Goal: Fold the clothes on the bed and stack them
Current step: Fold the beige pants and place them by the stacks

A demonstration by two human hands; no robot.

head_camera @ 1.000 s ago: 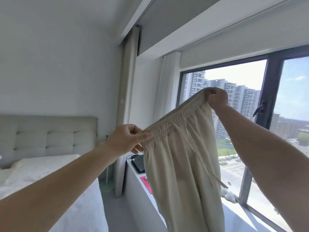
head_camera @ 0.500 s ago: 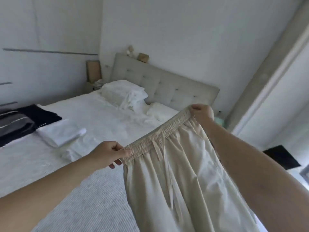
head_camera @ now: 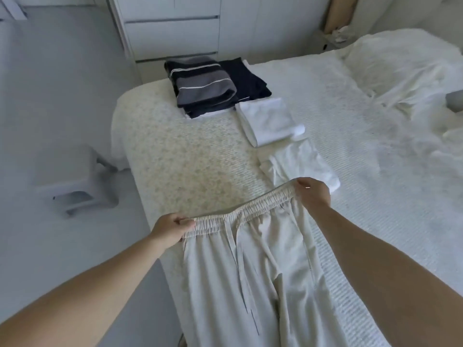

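One pair of cream drawstring trousers [head_camera: 250, 271], waistband stretched over the bed [head_camera: 175, 159]; left hand [head_camera: 170, 227] and right hand [head_camera: 313, 194] each pinch an end. Four folded garments lie beyond.

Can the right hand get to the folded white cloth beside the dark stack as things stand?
Probably not yet: the right hand grips the waistband of the beige drawstring trousers. The folded white cloth lies uncovered farther up the bed, with nothing between.

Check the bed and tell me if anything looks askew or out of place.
Mostly tidy. The white garment beyond the right hand lies loosely folded, rumpled and skewed, unlike the neat white stack and striped dark stack. The beige trousers are unfolded.
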